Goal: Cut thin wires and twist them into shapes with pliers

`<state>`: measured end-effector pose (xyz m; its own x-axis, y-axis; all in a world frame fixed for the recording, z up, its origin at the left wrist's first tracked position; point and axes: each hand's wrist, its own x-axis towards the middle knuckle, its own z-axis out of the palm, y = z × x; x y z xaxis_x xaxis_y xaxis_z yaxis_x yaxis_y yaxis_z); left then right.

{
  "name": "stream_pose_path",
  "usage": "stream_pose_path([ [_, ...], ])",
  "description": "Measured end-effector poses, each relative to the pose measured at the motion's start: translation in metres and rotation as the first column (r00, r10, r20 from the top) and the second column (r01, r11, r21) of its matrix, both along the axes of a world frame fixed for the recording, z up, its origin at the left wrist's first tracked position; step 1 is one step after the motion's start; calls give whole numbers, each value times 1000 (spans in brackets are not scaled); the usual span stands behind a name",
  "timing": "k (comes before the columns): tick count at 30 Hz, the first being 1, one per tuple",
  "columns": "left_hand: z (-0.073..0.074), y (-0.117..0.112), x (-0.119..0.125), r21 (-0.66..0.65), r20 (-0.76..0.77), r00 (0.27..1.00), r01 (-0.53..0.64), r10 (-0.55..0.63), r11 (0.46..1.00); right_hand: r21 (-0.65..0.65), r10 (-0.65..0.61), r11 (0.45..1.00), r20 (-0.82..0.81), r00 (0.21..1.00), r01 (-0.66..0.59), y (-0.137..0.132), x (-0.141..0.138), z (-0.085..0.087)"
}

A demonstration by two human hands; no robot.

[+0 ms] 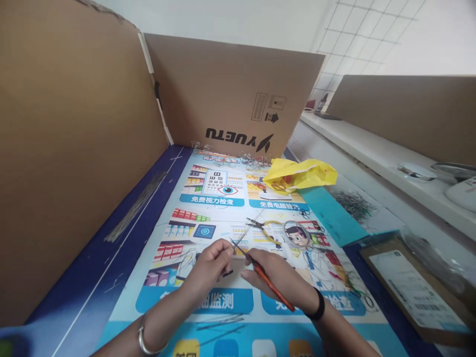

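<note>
My left hand (219, 258) is closed in a pinch near the middle of the table. What its fingertips hold is too small to make out; a short dark piece (228, 272) shows just below them. My right hand (278, 275) grips a slim pointed tool with an orange handle (273, 287), its dark tip beside my left fingertips. Thin wires (243, 234) run up and away from the tip. Just beyond lie pliers with yellow handles (266, 228), their jaws pointing left. Several loose dark wires (221, 322) lie in front of my hands.
A bundle of straight wires (137, 206) lies on the left. Wire scraps (253, 161) line the back cardboard panel (230, 89). On the right are a yellow bag (308, 173), a heap of wire pieces (353, 203) and a labelled cardboard package (412, 287). A cardboard wall (74, 139) stands left.
</note>
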<state>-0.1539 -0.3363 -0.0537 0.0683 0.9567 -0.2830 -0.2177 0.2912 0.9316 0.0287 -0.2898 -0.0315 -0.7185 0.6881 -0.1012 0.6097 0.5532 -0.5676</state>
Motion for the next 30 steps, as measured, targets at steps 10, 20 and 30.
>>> stream_pose_path([
  [10,-7,1,-2,-11,11,996,94,-94,996,-118,41,992,-46,998,-47,5,-1,-7],
  [20,-4,0,-1,-5,104,991,84,-83,996,-160,27,986,-95,995,-42,5,0,-7],
  [30,-9,3,-3,136,-288,956,-14,53,991,-183,35,982,-102,994,-54,11,8,3],
])
